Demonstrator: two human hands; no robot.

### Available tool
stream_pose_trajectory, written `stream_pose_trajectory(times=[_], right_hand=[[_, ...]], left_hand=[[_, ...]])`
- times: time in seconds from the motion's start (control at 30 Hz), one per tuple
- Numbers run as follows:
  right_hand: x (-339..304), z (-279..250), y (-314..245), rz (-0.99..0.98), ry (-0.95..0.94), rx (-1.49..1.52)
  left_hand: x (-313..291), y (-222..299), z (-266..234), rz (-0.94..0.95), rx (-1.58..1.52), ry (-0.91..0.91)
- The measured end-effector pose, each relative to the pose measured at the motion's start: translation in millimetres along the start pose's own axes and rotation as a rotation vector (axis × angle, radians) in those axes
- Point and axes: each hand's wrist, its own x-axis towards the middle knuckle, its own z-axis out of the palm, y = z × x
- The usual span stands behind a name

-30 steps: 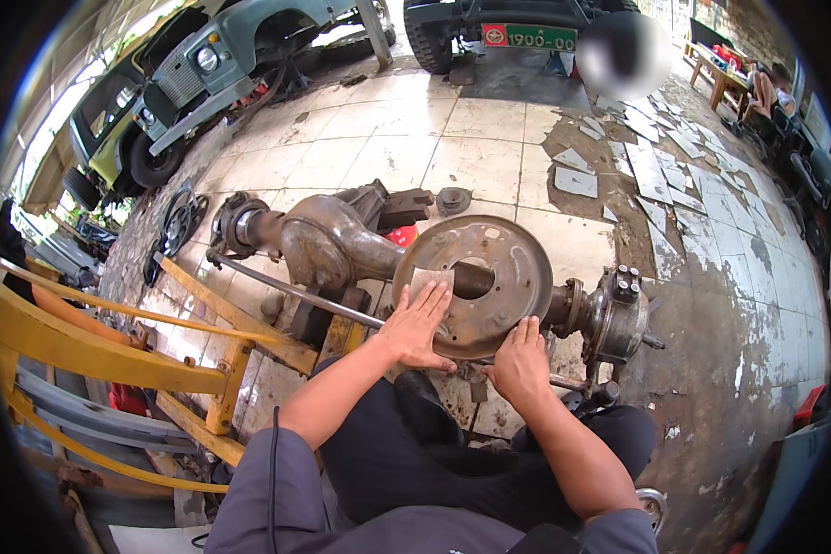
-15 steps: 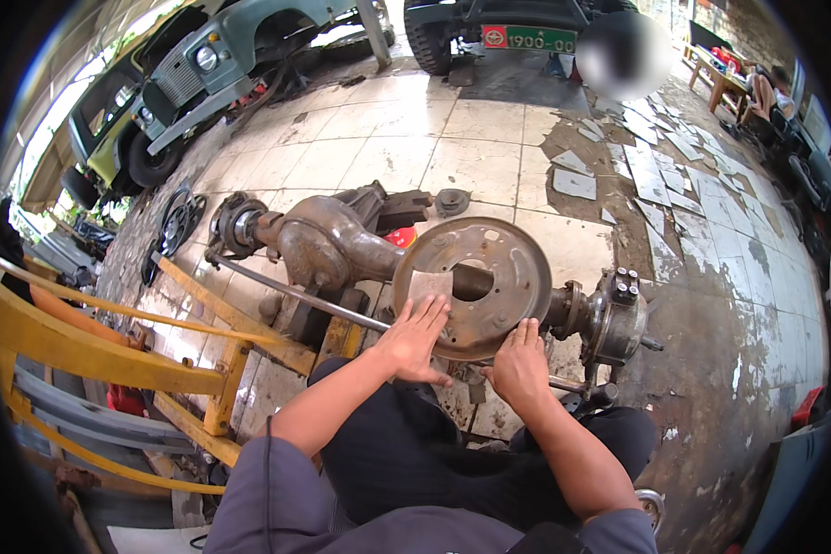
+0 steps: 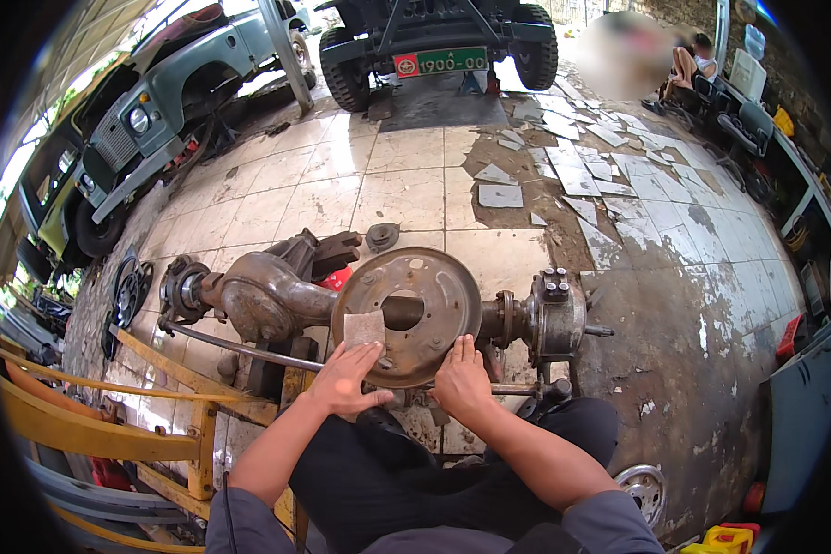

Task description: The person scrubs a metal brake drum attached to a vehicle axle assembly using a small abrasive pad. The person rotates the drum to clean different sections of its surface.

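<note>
A round, brown metal backing plate [image 3: 443,286] with a central hole rests tilted against a rusty axle housing [image 3: 258,295]. My left hand [image 3: 346,379] lies on the plate's lower left with fingers stretched and thumb apart. Under its fingertips is a piece of pale brown sandpaper [image 3: 364,327], flat on the plate's face. At the lower right rim is my right hand [image 3: 464,383], its fingers together over the edge and its thumb on the near side. The tips of the right thumb and whatever lies behind the plate are hidden.
The axle's hub end [image 3: 556,319] and a long steel rod [image 3: 240,347] lie close by. A yellow metal frame [image 3: 102,432] stands left. Behind are a parked vehicle [image 3: 148,120] and broken tiles [image 3: 582,171]. A wheel cover [image 3: 643,489] lies right.
My view has swung to the right, so everything sits further left in the picture. The left hand and sandpaper have slid slightly toward the plate's near edge. The right hand stays at the rim.
</note>
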Motion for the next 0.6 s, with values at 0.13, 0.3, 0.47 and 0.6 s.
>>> stream_pose_trajectory(times=[0.13,0.3,0.47,0.6], right_hand=[[1,-5,-2,0.006,-0.016,-0.007],[-2,-3,-2,-0.005,-0.023,0.015],[-1,-6,-1,0.024,-0.041,0.033],[-2,-12,-4,0.032,-0.042,-0.001]], left_hand=[[28,-14,7,0.028,0.122,0.291],[41,-12,21,-0.062,0.206,0.07],[20,0,23,-0.018,0.209,-0.023],[32,-7,23,-0.06,0.207,0.013]])
